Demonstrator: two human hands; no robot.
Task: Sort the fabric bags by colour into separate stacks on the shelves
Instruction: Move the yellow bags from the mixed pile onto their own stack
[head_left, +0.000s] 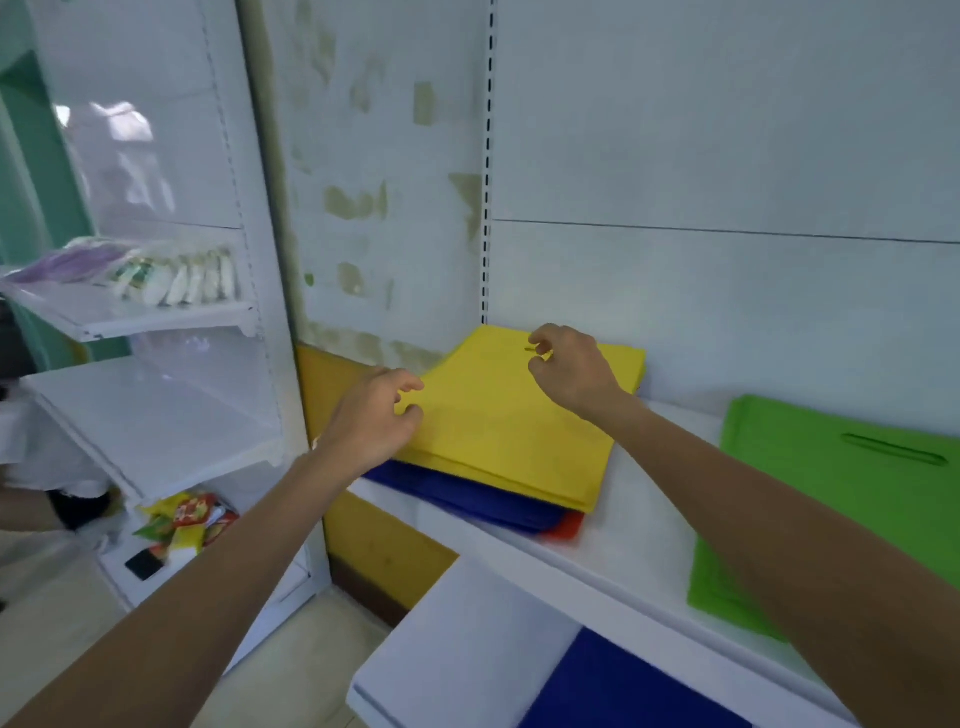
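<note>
A stack of yellow fabric bags (509, 436) lies flat on the white shelf (639, 561), on top of blue bags (467, 493) and a red bag (569, 525) whose corner sticks out. My left hand (374, 415) sits at the yellow stack's left edge, thumb and fingers loosely curled with a gap between them. My right hand (566, 364) hovers over the far part of the top yellow bag near its handle slot, fingers loosely curled. Nothing is lifted. Green bags (831, 493) lie to the right. Another blue bag (613, 686) lies on the lower shelf.
A second white shelving unit stands to the left with packets (176, 280) on an upper shelf and snack packs (187, 519) at the bottom. Part of another person (31, 467) shows at the far left edge. A slotted upright runs behind the yellow stack.
</note>
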